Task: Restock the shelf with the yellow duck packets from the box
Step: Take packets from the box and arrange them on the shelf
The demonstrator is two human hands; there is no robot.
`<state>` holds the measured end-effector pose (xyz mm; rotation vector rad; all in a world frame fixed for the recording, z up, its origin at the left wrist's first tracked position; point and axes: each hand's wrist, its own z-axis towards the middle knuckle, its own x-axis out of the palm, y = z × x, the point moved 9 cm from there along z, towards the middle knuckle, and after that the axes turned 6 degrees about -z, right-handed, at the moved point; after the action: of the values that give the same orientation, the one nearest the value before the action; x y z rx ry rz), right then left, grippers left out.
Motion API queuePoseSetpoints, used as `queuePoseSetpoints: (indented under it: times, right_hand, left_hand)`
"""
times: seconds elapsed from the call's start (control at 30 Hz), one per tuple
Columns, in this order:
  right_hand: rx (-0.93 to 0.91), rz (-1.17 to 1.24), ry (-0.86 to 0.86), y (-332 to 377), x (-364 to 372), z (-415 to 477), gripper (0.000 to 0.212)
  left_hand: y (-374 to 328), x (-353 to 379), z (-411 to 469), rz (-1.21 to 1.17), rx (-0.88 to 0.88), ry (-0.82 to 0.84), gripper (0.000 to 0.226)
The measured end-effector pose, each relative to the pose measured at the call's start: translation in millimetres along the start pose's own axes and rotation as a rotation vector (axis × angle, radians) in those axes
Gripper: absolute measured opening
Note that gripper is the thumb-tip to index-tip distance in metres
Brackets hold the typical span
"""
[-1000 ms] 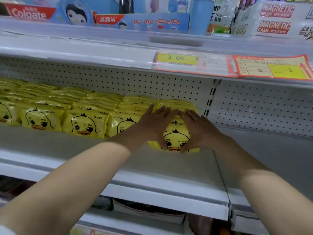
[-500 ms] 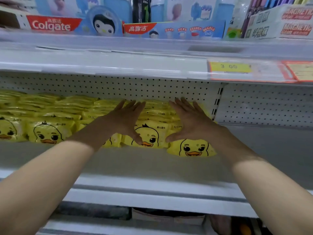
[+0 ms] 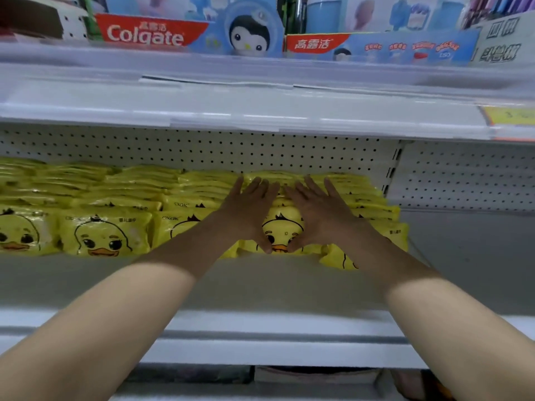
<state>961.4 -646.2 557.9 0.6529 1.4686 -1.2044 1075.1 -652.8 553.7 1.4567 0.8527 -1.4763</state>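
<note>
Yellow duck packets (image 3: pixel 104 235) stand in several rows along the white shelf (image 3: pixel 260 287), filling its left and middle. My left hand (image 3: pixel 249 211) and my right hand (image 3: pixel 318 212) lie side by side with straight fingers, pressing on the front packet (image 3: pixel 282 227) of a row near the right end. The thumbs nearly meet over the duck's beak. One packet (image 3: pixel 335 257) at the right end sits a little forward of the others, partly hidden by my right forearm. The box is out of view.
A perforated back panel (image 3: pixel 202 149) closes the shelf behind the packets. The upper shelf (image 3: pixel 260 111) overhangs, carrying Colgate toothpaste boxes (image 3: pixel 144 34) and a yellow price tag (image 3: pixel 509 115). Right of an upright divider (image 3: pixel 392 169) lies another shelf bay (image 3: pixel 474 247).
Both hands have come together from being spread apart and now press one front packet between them. The view has shifted to the left.
</note>
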Motion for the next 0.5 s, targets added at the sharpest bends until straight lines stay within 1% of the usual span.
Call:
queuePoseSetpoints:
  times: [0.13,0.2,0.33,0.4,0.5]
  right_hand:
    - [0.027,-0.018,0.039,1,1,-1,0.137]
    - [0.034,-0.009,0.055,4,-1,-5,0.136]
    - [0.037,0.138,0.026,22,-19,-6,0.135]
    - [0.005,0.191,-0.018,43,-32,1,0.134]
    - [-0.067,0.226,-0.066,81,-48,12,0.134]
  left_hand:
    - [-3,-2,-3,-0.011,0.027,0.004,0.147]
    - [7,-7,-9,-0.058,0.041,0.007,0.146]
    - [61,-29,-35,-0.184,0.001,-0.009,0.145]
    - [93,-31,-50,-0.21,-0.046,0.021,0.145]
    - [121,-17,-70,-0.171,-0.089,0.105,0.145]
